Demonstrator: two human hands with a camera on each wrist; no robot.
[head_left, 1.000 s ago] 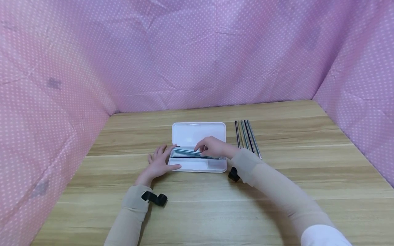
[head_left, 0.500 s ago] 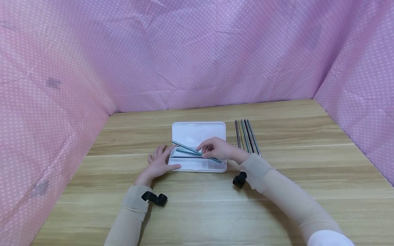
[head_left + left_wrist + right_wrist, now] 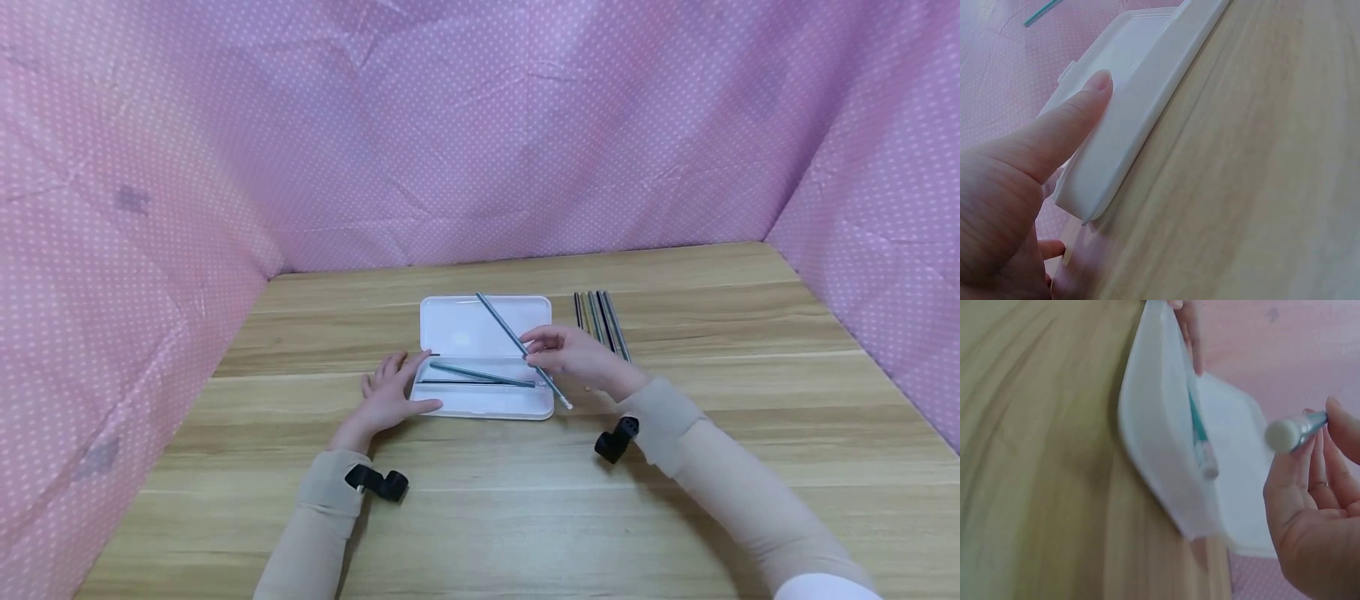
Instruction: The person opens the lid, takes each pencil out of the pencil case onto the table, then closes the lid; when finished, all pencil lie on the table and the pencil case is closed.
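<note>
One teal pencil (image 3: pixel 507 327) is pinched by the right hand (image 3: pixel 573 357) above the open white case (image 3: pixel 472 402), whose left end is touched by the outspread left hand (image 3: pixel 386 402), while a second pencil (image 3: pixel 483 376) is contained inside.

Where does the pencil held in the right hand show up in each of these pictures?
Head: the pencil slants just right of centre, pinched by the right hand.
Left wrist: apparently the teal end at the top edge, towards the left.
Right wrist: right of centre, with its white end facing the camera.
Shared landmark: the open white case.
</note>
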